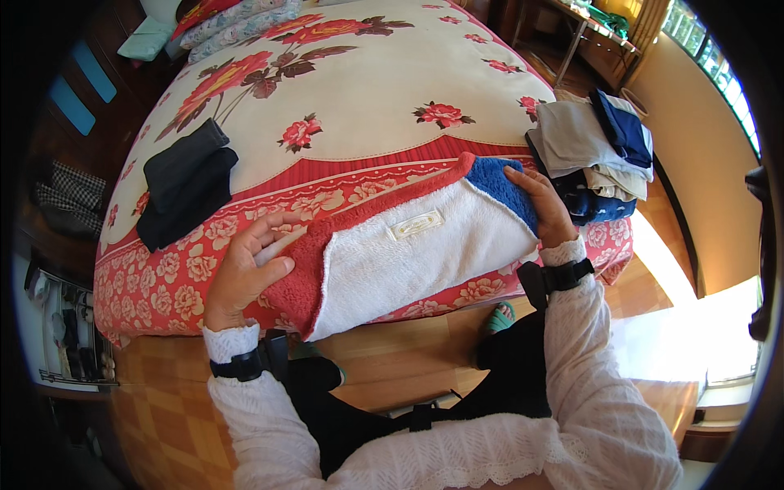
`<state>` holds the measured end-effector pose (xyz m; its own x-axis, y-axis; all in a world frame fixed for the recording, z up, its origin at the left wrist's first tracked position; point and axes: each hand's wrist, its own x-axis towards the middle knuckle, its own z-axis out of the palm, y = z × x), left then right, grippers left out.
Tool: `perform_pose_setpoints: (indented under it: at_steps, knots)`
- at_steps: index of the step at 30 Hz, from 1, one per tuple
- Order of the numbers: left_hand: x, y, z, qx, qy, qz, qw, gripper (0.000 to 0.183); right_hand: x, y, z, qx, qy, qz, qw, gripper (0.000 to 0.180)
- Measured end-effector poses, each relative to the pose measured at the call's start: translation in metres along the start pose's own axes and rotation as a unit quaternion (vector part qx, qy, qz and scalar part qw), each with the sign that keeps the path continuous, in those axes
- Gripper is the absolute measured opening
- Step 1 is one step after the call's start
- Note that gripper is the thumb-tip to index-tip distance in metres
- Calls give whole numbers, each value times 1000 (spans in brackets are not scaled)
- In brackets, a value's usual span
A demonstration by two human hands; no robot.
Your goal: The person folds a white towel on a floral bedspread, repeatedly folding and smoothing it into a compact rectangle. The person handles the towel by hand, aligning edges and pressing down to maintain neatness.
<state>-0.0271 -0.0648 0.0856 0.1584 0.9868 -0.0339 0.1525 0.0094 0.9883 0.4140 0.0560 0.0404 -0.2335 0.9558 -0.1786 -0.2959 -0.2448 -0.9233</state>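
A white fleece garment (392, 263) with red and blue panels and a sewn label is stretched between my hands over the near edge of the bed. My left hand (248, 266) grips its red end, thumb on top and fingers behind. At the other end my right hand (542, 202) holds the blue part, fingers along its upper edge. The garment's underside and the fingertips behind it are hidden. Dark folded trousers (187, 184) lie on the bed to the left. A stack of folded clothes (588, 153) in grey, beige and navy sits at the bed's right corner.
The bed (367, 92) has a red and cream floral cover, with pillows (245, 24) at its far left. A rack (73, 331) with shoes stands at the lower left. Beyond the bed's right side is a table (582, 24). Bright light falls on the wooden floor at right.
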Motion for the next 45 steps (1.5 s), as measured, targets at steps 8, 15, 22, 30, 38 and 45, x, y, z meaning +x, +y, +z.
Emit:
perform_pose_setpoints:
  at_steps: [8,15,22,30,38,45]
  knots:
    - [30,-55,2,265,226,29,937,35,12,13,11,-345,92,-63,932,44]
    - [8,-37,-3,314,233,-54,919,40,9,13,7,-290,87,-37,952,50]
    - [7,-44,13,244,213,27,946,32,11,15,2,-258,49,-35,964,46]
    - [15,-63,18,411,242,-21,879,43,21,28,-3,-354,90,-111,924,39]
    - [24,-58,32,211,243,45,946,46,20,26,-1,-376,94,-160,908,35]
    - [40,-57,2,135,253,50,957,35,25,26,6,-301,75,-143,940,33]
